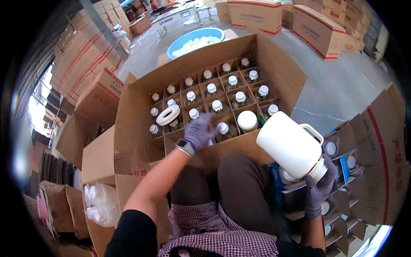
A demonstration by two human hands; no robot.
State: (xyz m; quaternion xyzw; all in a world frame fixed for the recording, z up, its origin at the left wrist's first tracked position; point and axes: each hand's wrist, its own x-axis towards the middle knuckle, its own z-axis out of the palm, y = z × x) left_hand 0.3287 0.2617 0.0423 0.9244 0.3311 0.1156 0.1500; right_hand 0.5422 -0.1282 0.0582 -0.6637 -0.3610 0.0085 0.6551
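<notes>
My right hand (319,188), in a grey-purple glove, is closed around the narrow neck end of a white thermos jug (289,143). The jug is tilted, its wide base toward the upper left and its handle (314,132) on the far right side. My left hand (199,132), gloved and blurred by motion, hovers over the near row of a divided cardboard box (141,147); its fingers look apart and hold nothing visible. Close to it stands a clear bottle with a white cap (222,127). A white ring (168,115) rests on the dividers, and a larger white round top (247,121) fills one compartment.
Another divided box (381,171) with wrapped, white-capped items stands at right. A blue basin (176,44) of white pieces lies beyond the main box. At left, an open carton holds plastic-wrapped white items (102,199). Sealed cartons (319,32) stand on the grey floor behind.
</notes>
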